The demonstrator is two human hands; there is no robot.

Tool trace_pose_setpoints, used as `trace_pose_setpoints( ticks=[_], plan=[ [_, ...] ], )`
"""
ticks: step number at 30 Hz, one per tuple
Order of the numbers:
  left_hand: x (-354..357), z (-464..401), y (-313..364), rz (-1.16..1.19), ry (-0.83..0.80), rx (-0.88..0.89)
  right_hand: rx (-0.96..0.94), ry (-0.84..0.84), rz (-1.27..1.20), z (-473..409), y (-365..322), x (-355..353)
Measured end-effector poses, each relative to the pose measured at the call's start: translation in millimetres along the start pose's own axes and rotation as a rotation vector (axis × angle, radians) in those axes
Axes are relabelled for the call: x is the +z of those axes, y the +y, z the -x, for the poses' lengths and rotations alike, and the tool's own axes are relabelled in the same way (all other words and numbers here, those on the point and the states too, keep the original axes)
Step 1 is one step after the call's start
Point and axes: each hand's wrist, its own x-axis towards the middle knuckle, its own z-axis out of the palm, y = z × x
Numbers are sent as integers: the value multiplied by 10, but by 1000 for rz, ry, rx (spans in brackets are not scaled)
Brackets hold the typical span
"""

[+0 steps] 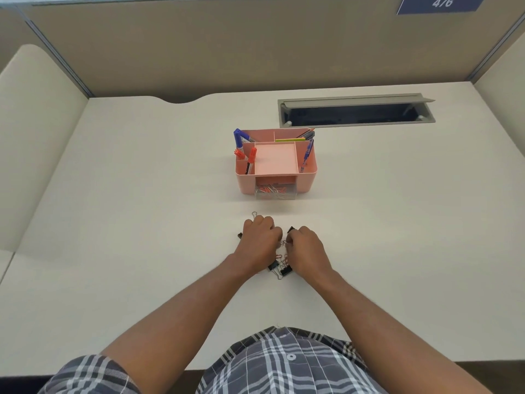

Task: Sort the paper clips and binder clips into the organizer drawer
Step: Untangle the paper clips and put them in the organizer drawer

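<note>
Head view, looking down: nearest the camera, a plaid shirt (pixel 284 362) at the desk's front edge, both bare forearms reaching out over the white desk (pixel 127 223). Just past the wrists sits the pile of clips (pixel 281 261) — black binder clips and thin wire paper clips, some red, tangled together between the two hands. The left hand (pixel 260 241) is down on the pile's left side, knuckles up, fingers curled under; whether they pinch a clip I cannot tell, the back of the hand hides it. The right hand (pixel 305 247) is opposite, fingers bent in toward the middle of the pile, fingertips at the red paper clips; a firm pinch cannot be made out. One black binder clip (pixel 290 229) pokes out just beyond the right knuckles, another (pixel 239 235) peeks out at the left hand's outer edge. A lone wire paper clip (pixel 254 214) lies just ahead of the left hand. Farther on stands the pink organizer (pixel 308 172), pens (pixel 308 152) and markers (pixel 250 159) upright in its side compartments. Its clear drawer (pixel 275 193) is pulled out at the front, with orange and silver paper clips already inside. Behind that, a grey cable hatch (pixel 355 110) is set in the desk, its lid propped open, then the beige partition (pixel 255 46).
</note>
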Motion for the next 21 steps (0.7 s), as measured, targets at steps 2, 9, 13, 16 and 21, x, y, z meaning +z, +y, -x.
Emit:
trace_pose_setpoints(
  ticks=[2,9,13,16,21],
  plan=[
    [-3,-7,-7,-11,-25,3,-20,4,5,0,10,-3],
    [-32,21,-15,-16,-24,6,-67,36,-1,12,53,12],
    [-60,50,-8,21,-23,19,-72,33,-49,11,78,8],
    [-82,83,-26,76,-20,19,-63,11,-75,1,83,-11],
    [-239,45,-87,290,78,-65,-44,54,-197,-84,-4,-176]
  ],
)
